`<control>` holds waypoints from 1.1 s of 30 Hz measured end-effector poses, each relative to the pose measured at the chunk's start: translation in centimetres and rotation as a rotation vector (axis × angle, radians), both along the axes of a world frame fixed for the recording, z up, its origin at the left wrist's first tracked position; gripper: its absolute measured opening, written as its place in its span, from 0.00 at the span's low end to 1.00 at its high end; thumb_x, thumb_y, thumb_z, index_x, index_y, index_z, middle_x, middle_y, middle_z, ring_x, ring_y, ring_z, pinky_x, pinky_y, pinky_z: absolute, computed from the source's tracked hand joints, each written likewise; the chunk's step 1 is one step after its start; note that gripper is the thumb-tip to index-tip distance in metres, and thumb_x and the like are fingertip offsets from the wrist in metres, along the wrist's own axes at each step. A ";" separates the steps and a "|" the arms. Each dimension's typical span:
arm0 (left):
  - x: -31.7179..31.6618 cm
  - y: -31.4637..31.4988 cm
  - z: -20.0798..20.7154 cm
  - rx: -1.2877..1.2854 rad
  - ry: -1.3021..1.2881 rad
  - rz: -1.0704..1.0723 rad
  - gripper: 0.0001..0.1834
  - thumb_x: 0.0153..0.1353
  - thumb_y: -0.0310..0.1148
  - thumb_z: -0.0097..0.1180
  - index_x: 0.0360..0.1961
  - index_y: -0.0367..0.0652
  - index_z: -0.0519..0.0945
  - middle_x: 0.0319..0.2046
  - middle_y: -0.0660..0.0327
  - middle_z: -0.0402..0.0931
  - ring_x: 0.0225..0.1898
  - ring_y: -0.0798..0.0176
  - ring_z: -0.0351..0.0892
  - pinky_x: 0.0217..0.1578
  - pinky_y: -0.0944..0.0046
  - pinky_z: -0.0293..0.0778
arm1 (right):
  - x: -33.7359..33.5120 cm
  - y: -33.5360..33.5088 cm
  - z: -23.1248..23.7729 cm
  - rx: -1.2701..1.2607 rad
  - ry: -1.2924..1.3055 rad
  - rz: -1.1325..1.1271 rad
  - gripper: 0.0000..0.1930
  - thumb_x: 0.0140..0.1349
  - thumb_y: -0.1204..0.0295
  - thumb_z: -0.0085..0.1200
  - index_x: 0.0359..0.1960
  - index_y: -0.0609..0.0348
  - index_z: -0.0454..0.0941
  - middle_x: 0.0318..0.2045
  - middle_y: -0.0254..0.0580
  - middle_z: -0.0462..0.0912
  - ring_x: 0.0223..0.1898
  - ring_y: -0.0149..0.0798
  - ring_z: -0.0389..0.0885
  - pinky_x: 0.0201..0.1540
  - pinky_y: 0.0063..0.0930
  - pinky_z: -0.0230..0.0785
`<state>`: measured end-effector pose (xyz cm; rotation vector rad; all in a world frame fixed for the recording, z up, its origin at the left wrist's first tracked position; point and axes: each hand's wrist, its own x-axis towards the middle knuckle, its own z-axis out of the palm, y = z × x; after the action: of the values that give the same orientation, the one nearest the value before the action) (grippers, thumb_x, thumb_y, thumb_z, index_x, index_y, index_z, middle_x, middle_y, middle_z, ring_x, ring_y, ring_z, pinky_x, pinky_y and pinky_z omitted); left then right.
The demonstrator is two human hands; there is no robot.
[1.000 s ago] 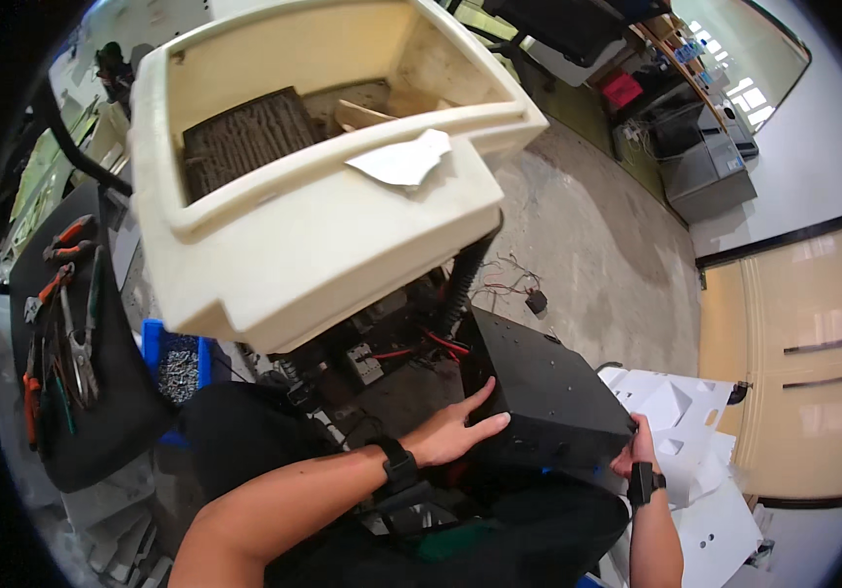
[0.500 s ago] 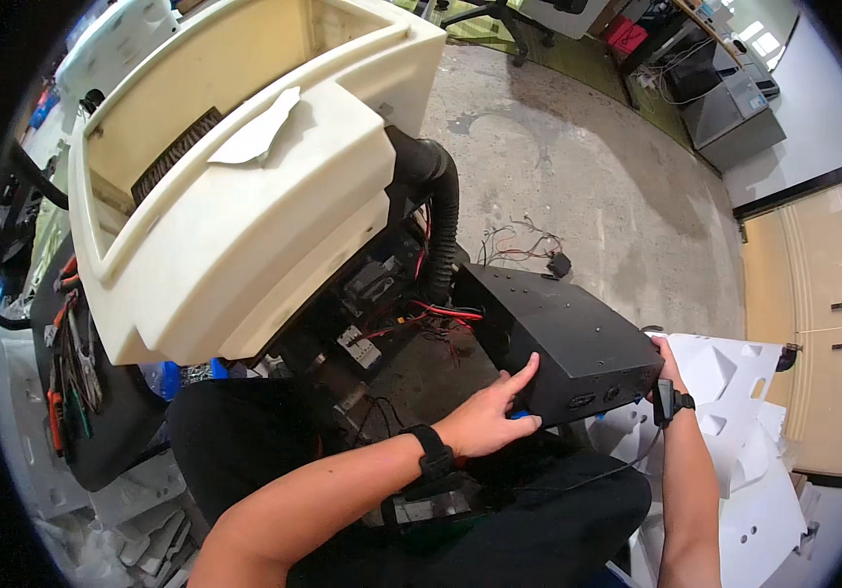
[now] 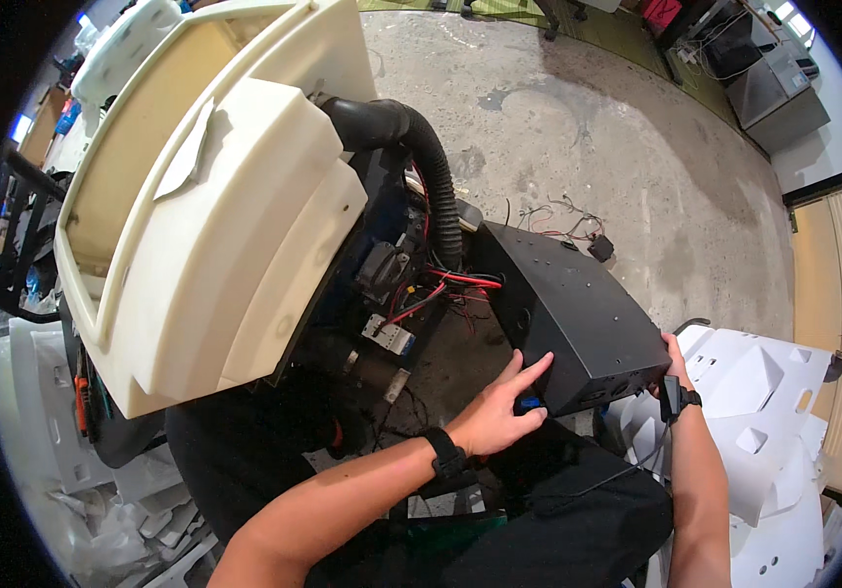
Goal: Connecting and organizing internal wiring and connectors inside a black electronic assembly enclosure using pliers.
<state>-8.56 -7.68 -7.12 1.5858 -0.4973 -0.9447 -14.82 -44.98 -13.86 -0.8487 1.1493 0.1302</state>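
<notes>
A black metal box (image 3: pixel 578 299) with socket openings in its near end sits tilted in front of me. My right hand (image 3: pixel 674 361) grips its near right corner, with the fingers partly hidden behind it. At the near left corner my left hand (image 3: pixel 499 412) holds the box, index finger stretched along the side panel and thumb lower down. A small blue part (image 3: pixel 527 403) shows between that thumb and the fingers; its kind is unclear. Red and black wires (image 3: pixel 465 279) run into the box's left side from the machine's open bay, beside a black corrugated hose (image 3: pixel 436 186).
A large cream plastic housing (image 3: pixel 235 235) stands tilted at left. White moulded panels (image 3: pixel 744 412) lie at right. Loose wires (image 3: pixel 563 218) and a small black block (image 3: pixel 600 248) are on the concrete floor. Hand tools (image 3: pixel 83 402) rest at far left, above plastic scraps (image 3: pixel 161 534).
My view has shifted, so the housing sits further left and the bay shows more fully. Both hands keep their places on the black box, which appears slightly more turned.
</notes>
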 end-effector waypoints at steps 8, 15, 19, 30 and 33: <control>-0.1 2.2 -0.5 0.122 -0.043 0.074 0.37 0.57 0.35 0.54 0.68 0.53 0.55 0.68 0.44 0.45 0.69 0.48 0.48 0.64 0.56 0.55 | 0.4 -2.5 -6.2 0.031 -0.043 0.050 0.20 0.62 0.51 0.43 0.38 0.56 0.74 0.35 0.40 0.81 0.33 0.39 0.79 0.36 0.32 0.73; -0.3 5.0 -3.7 0.124 0.023 0.292 0.32 0.55 0.34 0.53 0.64 0.48 0.64 0.64 0.46 0.57 0.65 0.46 0.59 0.61 0.58 0.59 | -0.2 -1.8 -6.0 0.045 0.048 0.106 0.20 0.61 0.50 0.45 0.40 0.52 0.75 0.38 0.39 0.81 0.35 0.38 0.80 0.34 0.34 0.74; -0.5 3.0 -3.1 0.115 0.208 0.275 0.31 0.60 0.41 0.53 0.64 0.45 0.63 0.62 0.45 0.61 0.62 0.48 0.64 0.59 0.59 0.63 | -1.4 -2.3 -6.4 0.047 0.057 0.135 0.22 0.60 0.48 0.47 0.43 0.52 0.74 0.40 0.40 0.81 0.38 0.40 0.81 0.37 0.35 0.74; -0.7 -0.5 -4.5 0.238 0.257 0.244 0.44 0.59 0.56 0.52 0.68 0.39 0.52 0.59 0.38 0.62 0.58 0.46 0.69 0.56 0.58 0.65 | -3.4 1.0 -8.3 0.166 0.062 -0.019 0.24 0.61 0.50 0.48 0.46 0.57 0.72 0.44 0.44 0.79 0.43 0.47 0.78 0.46 0.45 0.71; -0.7 -1.0 -4.2 0.196 0.337 0.284 0.48 0.58 0.56 0.54 0.68 0.38 0.48 0.61 0.37 0.59 0.58 0.48 0.69 0.56 0.57 0.65 | -5.1 0.0 -11.0 0.125 0.062 -0.027 0.24 0.60 0.49 0.49 0.47 0.57 0.72 0.44 0.43 0.78 0.43 0.46 0.78 0.45 0.42 0.71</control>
<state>-9.25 -8.65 -11.34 1.5763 0.0567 -1.0366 -19.95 -45.00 -24.89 -0.7223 1.1975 0.2056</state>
